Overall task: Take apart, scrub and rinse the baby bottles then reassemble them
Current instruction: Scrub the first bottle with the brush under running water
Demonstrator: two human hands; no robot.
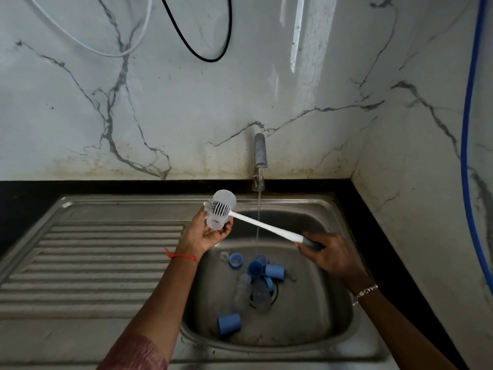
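My left hand (206, 233) grips a clear baby bottle (222, 201) above the sink's left rim, its neck pointing down toward my palm. My right hand (328, 252) holds the grey handle of a white bottle brush (261, 225); the bristle head lies across the bottle's side. In the sink basin (320, 324) lie two more clear bottles (252, 289) near the drain, with several blue caps and rings (273, 271) around them and one blue cap (229, 323) apart at the front.
The tap (260, 153) on the back wall runs a thin stream of water into the basin. A ribbed steel drainboard (93, 257) stretches to the left. A black counter edge borders the sink, and marble walls close in behind and at right.
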